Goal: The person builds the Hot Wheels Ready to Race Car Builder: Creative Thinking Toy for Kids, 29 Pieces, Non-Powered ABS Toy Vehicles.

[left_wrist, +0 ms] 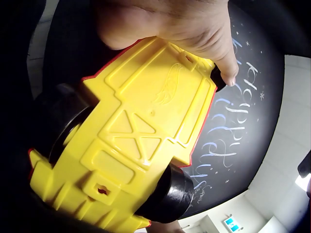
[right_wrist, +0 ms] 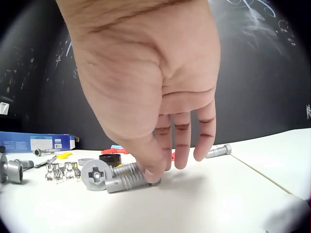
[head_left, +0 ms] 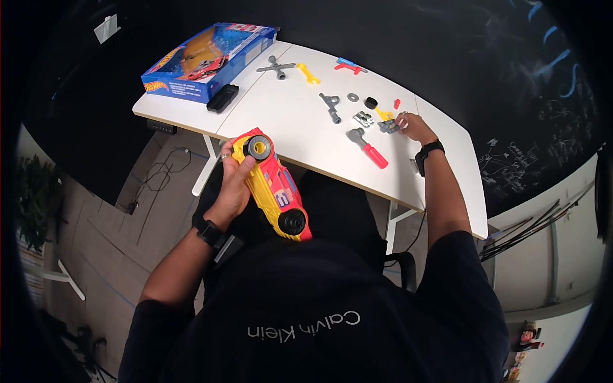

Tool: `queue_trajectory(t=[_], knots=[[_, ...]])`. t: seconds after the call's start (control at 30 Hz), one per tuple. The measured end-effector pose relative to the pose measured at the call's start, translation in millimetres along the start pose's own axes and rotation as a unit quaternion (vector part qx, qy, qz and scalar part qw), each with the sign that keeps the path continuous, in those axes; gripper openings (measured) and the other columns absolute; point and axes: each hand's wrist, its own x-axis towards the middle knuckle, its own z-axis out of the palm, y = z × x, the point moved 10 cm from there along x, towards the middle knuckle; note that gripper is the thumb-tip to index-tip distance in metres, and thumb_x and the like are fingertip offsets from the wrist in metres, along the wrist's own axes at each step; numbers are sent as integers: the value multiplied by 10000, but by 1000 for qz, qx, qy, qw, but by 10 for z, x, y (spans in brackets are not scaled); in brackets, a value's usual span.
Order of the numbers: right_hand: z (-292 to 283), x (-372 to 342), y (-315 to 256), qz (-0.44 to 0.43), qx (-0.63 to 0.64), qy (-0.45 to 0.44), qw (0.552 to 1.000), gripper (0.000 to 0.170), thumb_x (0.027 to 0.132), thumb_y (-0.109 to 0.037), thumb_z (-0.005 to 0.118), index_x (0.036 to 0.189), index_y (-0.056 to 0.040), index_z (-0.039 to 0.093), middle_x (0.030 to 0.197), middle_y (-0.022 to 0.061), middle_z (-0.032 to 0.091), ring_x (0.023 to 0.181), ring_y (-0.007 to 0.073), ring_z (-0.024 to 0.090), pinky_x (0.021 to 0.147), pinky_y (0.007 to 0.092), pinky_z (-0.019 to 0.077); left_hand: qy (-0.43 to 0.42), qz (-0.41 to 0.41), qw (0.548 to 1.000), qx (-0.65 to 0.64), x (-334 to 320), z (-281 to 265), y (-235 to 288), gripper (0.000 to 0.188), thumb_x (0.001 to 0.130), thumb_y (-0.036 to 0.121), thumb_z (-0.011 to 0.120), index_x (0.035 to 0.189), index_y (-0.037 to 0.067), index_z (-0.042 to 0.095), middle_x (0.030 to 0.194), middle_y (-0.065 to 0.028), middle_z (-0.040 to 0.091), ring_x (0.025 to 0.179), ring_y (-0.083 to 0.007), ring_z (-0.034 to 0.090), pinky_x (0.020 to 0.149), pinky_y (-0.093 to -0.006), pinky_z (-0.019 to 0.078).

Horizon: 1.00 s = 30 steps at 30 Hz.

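Observation:
My left hand [head_left: 233,188] grips a red and yellow toy car [head_left: 281,191] by one end, over the table's front edge. In the left wrist view its yellow underside [left_wrist: 141,121] faces the camera, with black wheels at the sides. My right hand [head_left: 416,129] is low over the table, thumb and fingertips pinching the end of a grey toy screw [right_wrist: 127,183]. Beside that lies another grey threaded piece with a round slotted head [right_wrist: 95,174]. The right hand's other fingers hang down behind the thumb. Its index fingertip is hidden.
Around the right hand lie silver engine parts [head_left: 364,119], a black wheel [head_left: 371,103], a grey ring [head_left: 352,97] and a red-handled tool [head_left: 373,155]. Farther left are a grey cross wrench [head_left: 277,66], yellow wrench [head_left: 308,74] and blue Hot Wheels box [head_left: 207,60]. A black case [head_left: 223,98] stands beside the box.

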Motion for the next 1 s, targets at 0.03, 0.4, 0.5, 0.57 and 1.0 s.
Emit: queue_trajectory(t=[0.03,0.4,0.5,0.57,1.0], knots=[[23,-21,-8,3,-18,-9,1000,340,763,24,764,1073,-103,706,976,97,703,944,238,679,797,362,548,3,2,1000,7,5,-8,-2,632,981,218,682,1397,136,214,1359,-123,440,1275,-230,524,1074,-431,491],[-448,-314,-296,22,-70,19,997,223,682,-59,805,853,-33,664,868,144,706,823,287,695,717,389,547,7,-2,1000,-30,9,-43,-43,606,984,107,659,1390,158,212,1361,-127,448,1254,-240,549,1046,-444,518],[-829,-418,-884,-15,-54,46,997,244,716,-82,843,879,-11,677,851,136,705,786,275,694,704,361,551,9,-1,999,-35,12,-6,-22,597,982,95,658,1366,146,204,1353,-133,453,1235,-246,570,1022,-445,544],[-1217,-796,-2019,-123,-21,165,978,222,782,-75,830,945,-2,699,851,118,706,774,244,697,696,340,554,19,-6,999,-30,17,-24,-23,597,980,95,662,1358,140,202,1349,-138,454,1235,-243,570,1023,-444,545],[-562,-1765,-4437,-401,136,120,898,139,852,3,733,991,-3,719,992,119,709,926,317,713,793,361,577,4,39,999,1,27,52,139,655,941,99,729,1342,117,212,1348,-151,495,1245,-205,554,1040,-390,519]])
